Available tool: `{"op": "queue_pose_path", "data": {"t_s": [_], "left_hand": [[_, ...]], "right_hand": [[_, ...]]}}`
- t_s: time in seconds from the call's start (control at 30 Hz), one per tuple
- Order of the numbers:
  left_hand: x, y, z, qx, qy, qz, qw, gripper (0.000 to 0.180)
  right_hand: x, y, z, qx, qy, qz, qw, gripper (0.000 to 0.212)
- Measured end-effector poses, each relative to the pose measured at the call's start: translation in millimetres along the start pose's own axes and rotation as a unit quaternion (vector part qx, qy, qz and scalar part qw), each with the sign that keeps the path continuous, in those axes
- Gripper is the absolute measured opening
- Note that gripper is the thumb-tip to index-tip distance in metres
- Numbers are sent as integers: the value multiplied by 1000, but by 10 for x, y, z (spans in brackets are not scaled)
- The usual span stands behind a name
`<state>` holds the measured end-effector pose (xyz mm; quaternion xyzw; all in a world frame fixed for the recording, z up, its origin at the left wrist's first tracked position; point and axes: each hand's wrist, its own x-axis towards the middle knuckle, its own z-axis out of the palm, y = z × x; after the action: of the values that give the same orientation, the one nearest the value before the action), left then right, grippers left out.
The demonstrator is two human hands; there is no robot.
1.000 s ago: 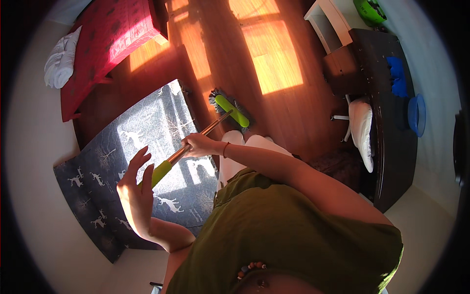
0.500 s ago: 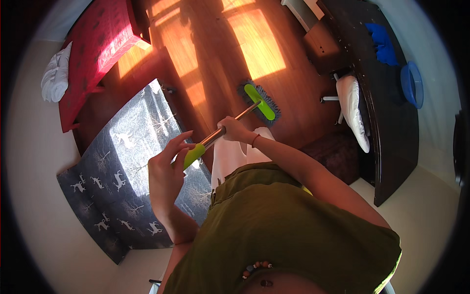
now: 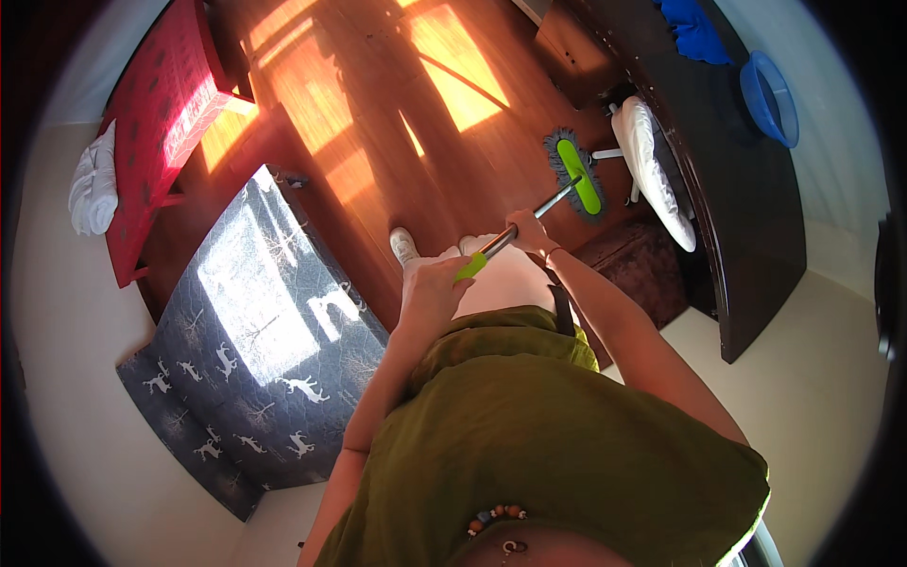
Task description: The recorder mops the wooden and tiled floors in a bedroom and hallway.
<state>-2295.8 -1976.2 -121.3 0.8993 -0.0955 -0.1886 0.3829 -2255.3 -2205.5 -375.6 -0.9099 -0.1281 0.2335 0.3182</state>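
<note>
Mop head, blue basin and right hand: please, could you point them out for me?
Mop head (image 3: 572,164): head view, on its green plate.
Blue basin (image 3: 758,96): head view, on its side wall.
Right hand (image 3: 528,232): head view, on its back.

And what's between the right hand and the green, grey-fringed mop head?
The head view shows only a slim silver metal pole, above the reddish-brown floor.

Sofa (image 3: 255,326) left; desk (image 3: 746,198) right, basin (image 3: 770,99) on it; mop head (image 3: 577,175) between, near chair (image 3: 648,170)
</note>
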Motion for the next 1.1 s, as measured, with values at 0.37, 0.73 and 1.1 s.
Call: {"op": "queue_pose_path", "data": {"t_s": [0.37,0.73,1.1], "left_hand": [[-556,590,-1399,85,-85,-126,985,49],[846,589,-856,-15,23,45,999,18],[2513,685,-801,-70,-55,54,995,26]], "right_hand": [[-238,-1696,219,146,-103,-67,982,12],[-18,-672,-315,199,168,135,956,9],[751,72,-1290,145,96,222,959,23]]}}
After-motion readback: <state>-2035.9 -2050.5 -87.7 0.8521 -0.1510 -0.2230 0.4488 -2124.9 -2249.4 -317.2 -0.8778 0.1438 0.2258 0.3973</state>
